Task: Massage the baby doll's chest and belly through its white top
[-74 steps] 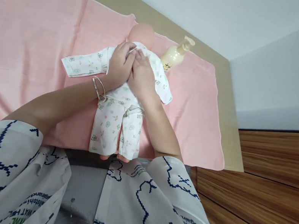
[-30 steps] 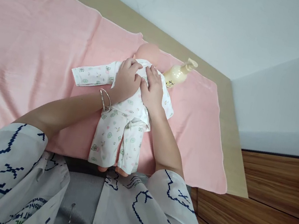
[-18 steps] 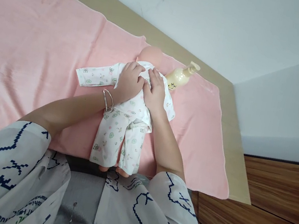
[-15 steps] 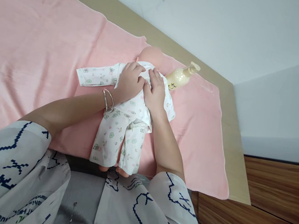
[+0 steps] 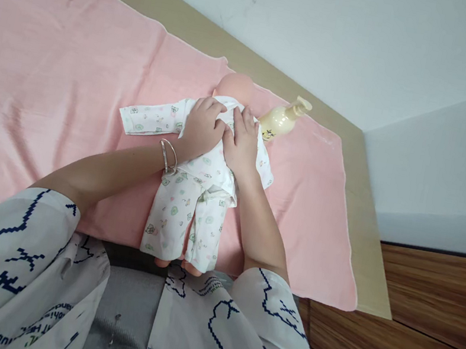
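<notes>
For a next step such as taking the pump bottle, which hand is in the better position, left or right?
Probably the right hand: it rests on the doll, nearer the pump bottle. The left hand lies farther off, with the right hand in between.

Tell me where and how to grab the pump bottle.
Grip the rounded body of the pump bottle, probably best from the picture's right with the right hand: the doll lies close at its lower left, and its narrow neck offers less to hold.
</notes>
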